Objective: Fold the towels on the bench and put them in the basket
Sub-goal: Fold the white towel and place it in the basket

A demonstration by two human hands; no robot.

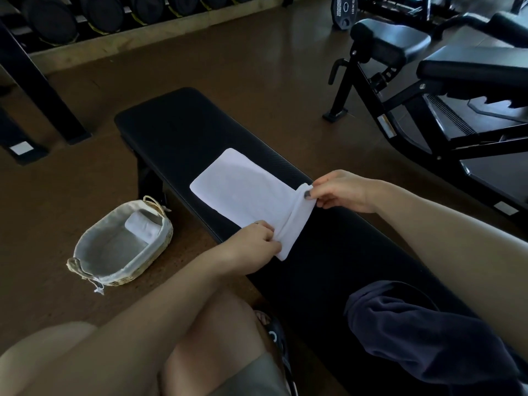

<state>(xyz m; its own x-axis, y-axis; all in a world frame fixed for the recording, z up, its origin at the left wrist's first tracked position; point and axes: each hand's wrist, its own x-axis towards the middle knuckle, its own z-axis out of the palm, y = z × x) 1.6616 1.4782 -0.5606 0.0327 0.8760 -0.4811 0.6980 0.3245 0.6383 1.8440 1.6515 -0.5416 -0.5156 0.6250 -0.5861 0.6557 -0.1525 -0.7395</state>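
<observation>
1. A white towel [245, 190] lies flat on the black padded bench [177, 130], its far end spread out and its near end lifted and rolled over.
2. The left hand [257, 241] is closed on the near left corner of the towel, fingers curled and pinching the rolled edge; a ring shows on one finger.
3. The right hand [340, 190] pinches the near right corner of the same rolled edge between thumb and fingers, with the thumb on top of the cloth and the other fingers curled below it.
4. Between the two hands the towel's near end stands up off the bench in a loose roll, and its lower tip hangs just past the left hand.
5. A dark blue towel [423, 332] lies bunched on the near part of the bench, beside the right forearm and well apart from the white one.
6. A woven basket [85, 247] with a pale cloth liner sits on the brown floor to the left of the bench, close to the bench's leg.
7. Inside the basket, at its far end, lies a rolled white towel [141, 227].
8. Another black gym bench [457, 81] stands to the right, and a rack of dumbbells [100, 12] runs along the far wall.
</observation>
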